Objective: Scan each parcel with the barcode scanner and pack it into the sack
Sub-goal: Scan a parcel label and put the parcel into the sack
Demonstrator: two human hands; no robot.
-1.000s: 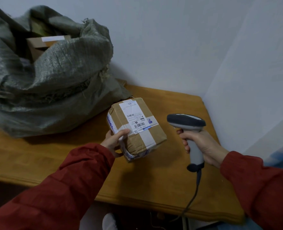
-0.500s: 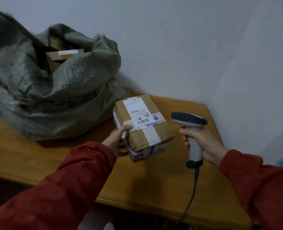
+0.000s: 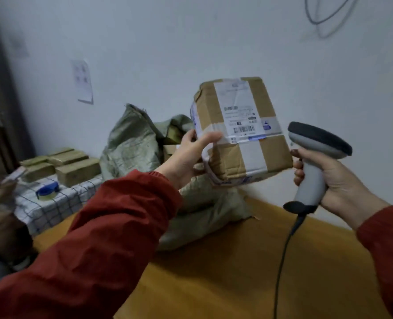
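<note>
At frame centre our left hand [image 3: 186, 157] grips the parcel [image 3: 239, 132], the right hand [image 3: 336, 180] clasps the scanner [image 3: 315, 157]; we should keep the label facing the scanner head, then lower the parcel into the sack [image 3: 133, 143].

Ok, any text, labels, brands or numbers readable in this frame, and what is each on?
None can be read.
Shipping label on the parcel: barcode and print lines, too blurred.
Blue logo on the label's edge: illegible.
Paper sheet on the wall: blurred.
Barcode scanner: no marking visible.
</note>
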